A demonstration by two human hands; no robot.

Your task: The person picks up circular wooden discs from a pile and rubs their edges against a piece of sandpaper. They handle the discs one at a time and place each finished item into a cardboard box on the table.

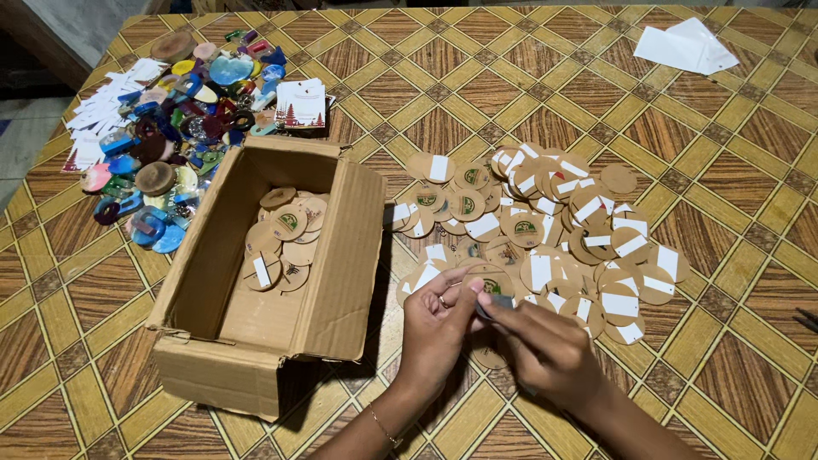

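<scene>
Nearest to me, the person's two hands meet low over the patterned table [596, 94], close in front of them. The left hand [436, 328], a ring on one finger and a thin bracelet at the wrist, has its fingers curled round a round wooden disc [492, 284], and the right hand [545, 345] pinches in against the same disc from the other side, fingertips narrow on a small grey strip at its edge. Just beyond the hands lies a loose heap of discs [545, 226], tan rounds, many with white rectangular patches and some with a green mark, overlapping one another. To the left, right beside the left hand, stands an open cardboard box [256, 341] with a smaller pile of the same discs on its floor. Farther back on the left is a spread of colourful trinkets [179, 128] and white slips, with a small stack of printed cards [300, 104] by them. At the far right corner lies white paper [686, 47].
</scene>
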